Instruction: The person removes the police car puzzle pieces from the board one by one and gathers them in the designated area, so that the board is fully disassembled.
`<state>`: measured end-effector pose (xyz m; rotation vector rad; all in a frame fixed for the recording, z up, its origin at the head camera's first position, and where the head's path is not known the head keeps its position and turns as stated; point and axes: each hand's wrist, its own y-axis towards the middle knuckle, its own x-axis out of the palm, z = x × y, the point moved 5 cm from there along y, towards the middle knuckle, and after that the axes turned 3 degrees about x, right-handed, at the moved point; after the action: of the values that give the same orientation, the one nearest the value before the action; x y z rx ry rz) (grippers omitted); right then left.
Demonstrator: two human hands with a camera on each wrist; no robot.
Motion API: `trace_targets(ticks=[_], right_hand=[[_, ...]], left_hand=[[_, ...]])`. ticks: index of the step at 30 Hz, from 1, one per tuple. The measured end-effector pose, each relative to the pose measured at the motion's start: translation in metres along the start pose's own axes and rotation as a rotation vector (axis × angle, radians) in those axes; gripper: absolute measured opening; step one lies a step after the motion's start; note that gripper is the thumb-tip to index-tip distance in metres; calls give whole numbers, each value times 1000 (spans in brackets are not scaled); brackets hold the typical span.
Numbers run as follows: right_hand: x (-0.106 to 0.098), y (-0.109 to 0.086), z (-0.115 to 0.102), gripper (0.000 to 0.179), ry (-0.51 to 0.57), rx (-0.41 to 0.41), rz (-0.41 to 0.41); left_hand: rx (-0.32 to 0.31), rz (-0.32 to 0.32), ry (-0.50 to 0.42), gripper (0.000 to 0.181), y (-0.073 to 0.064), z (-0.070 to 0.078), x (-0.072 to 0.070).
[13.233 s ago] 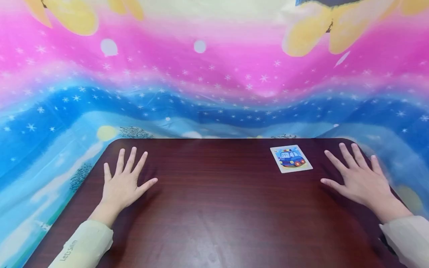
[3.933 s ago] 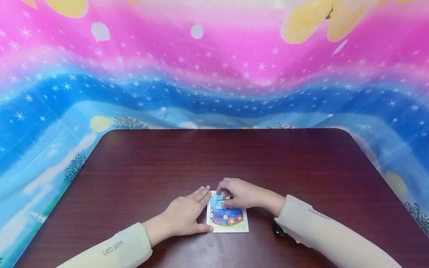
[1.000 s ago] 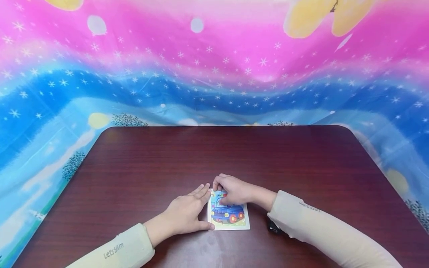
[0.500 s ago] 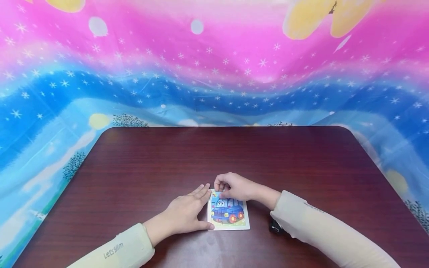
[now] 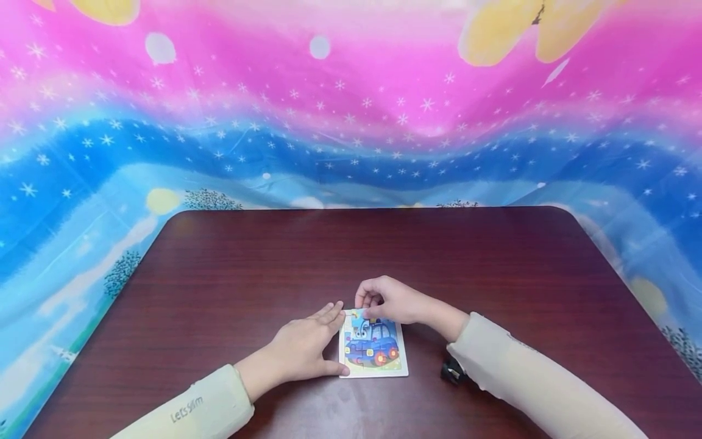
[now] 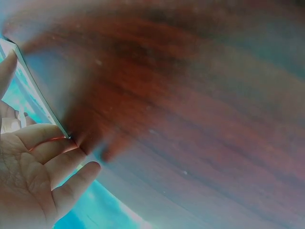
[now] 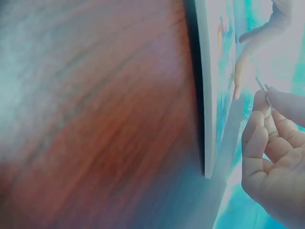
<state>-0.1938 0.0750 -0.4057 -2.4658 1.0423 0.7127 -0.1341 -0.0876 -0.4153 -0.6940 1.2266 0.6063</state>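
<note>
A small square jigsaw puzzle (image 5: 404,360) with a blue cartoon car and a pale border lies flat near the front of the table. My left hand (image 5: 298,350) is at its left side, fingers extended toward the upper left corner and thumb on the lower left corner. Over the top edge, my right hand (image 5: 392,299) pinches a light blue jigsaw piece (image 5: 359,317) between thumb and index finger, the other fingers curled. In the right wrist view this piece (image 7: 259,83) shows edge-on, raised off the board. The right hand covers part of the puzzle's top border.
The dark red-brown wooden table (image 5: 247,262) has rounded far corners. Behind it and along its sides hangs a pink and blue patterned cloth (image 5: 351,122). A black wrist device (image 5: 453,371) shows under the right sleeve.
Earlier the puzzle lay at the back right, hands spread apart. Over the last second my right hand has risen from the puzzle's upper left with a piece; my left hand has stayed.
</note>
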Motion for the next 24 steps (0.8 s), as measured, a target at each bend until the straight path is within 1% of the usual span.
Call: trace_targets(ticks=[9,14,24], right_hand=[[-18,-15,6,9,44,4,39],[-30,-24,12,9,53,37,63],[-53,-46,31,7,91,90,112]], left_hand=[[-2,-4,-6,97,-1,1,0],[1,-1,-4,97,-1,1,0],[-3,6,13,98,-1,0,1]])
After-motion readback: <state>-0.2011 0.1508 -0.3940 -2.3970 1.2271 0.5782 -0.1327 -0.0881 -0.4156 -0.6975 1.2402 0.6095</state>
